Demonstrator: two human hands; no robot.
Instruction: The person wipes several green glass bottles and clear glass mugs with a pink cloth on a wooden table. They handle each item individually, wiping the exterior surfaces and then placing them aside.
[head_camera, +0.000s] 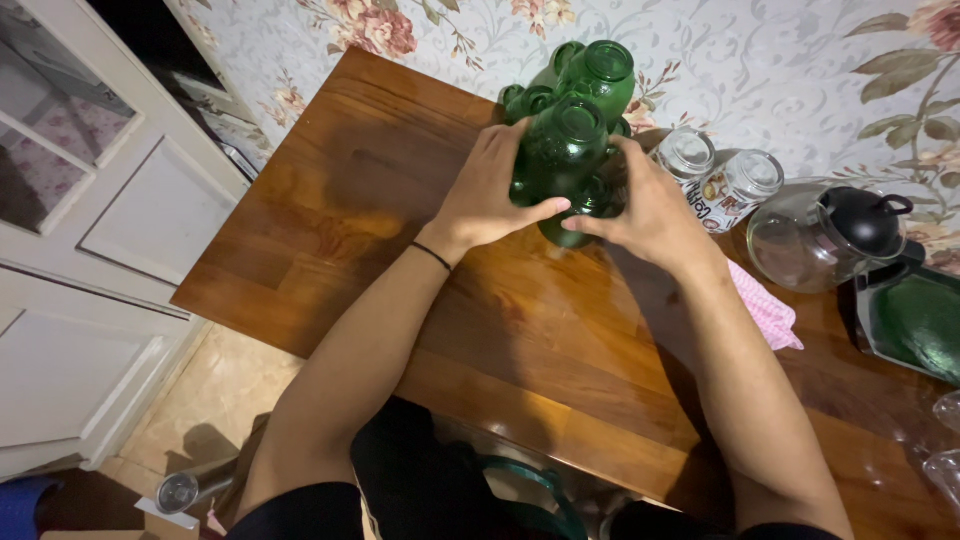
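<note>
On the wooden table (330, 230), the left hand (490, 195) wraps closed around the near green glass (562, 150) in a cluster by the floral wall, the right hand (650, 205) clasps that cluster's other side, and two clear jars (720, 175) and a glass kettle (825, 235) stand further right.

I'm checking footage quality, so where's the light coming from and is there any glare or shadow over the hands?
Head view: light falls from above, casting arm shadows on the wooden table; soft highlights on the green glass cups between left hand and right hand; image sharp.
</note>
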